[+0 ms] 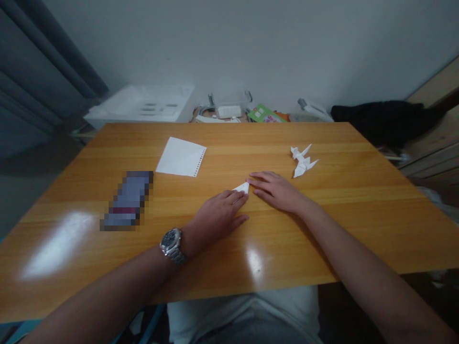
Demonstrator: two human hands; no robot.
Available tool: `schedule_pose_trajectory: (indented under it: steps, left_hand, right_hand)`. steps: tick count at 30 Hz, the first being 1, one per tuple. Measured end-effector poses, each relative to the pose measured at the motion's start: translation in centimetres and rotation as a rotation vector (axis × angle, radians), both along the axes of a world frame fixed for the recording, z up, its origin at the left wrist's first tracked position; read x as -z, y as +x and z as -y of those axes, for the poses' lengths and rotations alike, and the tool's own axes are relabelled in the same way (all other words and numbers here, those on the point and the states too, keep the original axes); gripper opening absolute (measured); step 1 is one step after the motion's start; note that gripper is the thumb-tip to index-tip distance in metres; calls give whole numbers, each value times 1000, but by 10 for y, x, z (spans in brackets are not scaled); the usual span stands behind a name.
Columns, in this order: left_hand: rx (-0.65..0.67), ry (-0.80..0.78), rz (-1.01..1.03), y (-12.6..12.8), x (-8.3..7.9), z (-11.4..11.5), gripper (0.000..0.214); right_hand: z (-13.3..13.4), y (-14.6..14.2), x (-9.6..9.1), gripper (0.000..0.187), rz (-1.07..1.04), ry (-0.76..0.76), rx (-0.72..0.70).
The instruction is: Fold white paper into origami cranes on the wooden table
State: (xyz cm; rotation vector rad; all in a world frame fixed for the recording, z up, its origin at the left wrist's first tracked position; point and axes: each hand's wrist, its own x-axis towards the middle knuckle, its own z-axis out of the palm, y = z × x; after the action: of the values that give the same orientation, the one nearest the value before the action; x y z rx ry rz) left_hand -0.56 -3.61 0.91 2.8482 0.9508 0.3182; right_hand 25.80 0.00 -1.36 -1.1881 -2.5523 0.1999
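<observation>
A small white piece of folded paper lies on the wooden table, coming to a point on its right. My left hand rests over it with fingers stretched out and covers most of it; the thumb lies apart on the table. Just right of the paper is my right hand, palm down with its fingers spread. Its fingertips are at the paper's right corner; whether they touch it I cannot tell. Several folded white paper figures, or one with many points, sit beyond my right hand.
A white sheet with punched holes lies at the back left. Nearer on the left is a pixelated dark device. Behind the wooden table are a white bin, a green booklet and a black cloth.
</observation>
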Motion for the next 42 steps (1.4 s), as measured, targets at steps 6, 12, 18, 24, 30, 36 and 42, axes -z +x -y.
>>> schedule_pose_trajectory:
  steps: [6, 12, 18, 24, 30, 36, 42]
  left_hand:
    - [-17, 12, -7, 1, -2, 2, 54]
    - [-27, 21, -6, 3, -3, 4, 54]
    - [-32, 11, -12, 4, -1, 6, 57]
    - [-46, -10, -2, 4, -2, 8, 55]
    - [-56, -21, 0, 4, -5, 10, 56]
    - [-44, -12, 13, 4, -3, 9, 55]
    - [-50, 1, 11, 3, -3, 10, 55]
  right_hand:
    - [1, 1, -3, 47, -52, -19, 22]
    - [10, 7, -8, 53, 9, -52, -80]
    - [10, 7, -6, 53, 55, -59, -70]
    - [10, 6, -5, 53, 47, -53, -56]
    - [9, 5, -1, 53, 87, -27, -42]
    - [4, 5, 3, 52, 100, 14, 46]
    - [4, 2, 3, 51, 102, 38, 102]
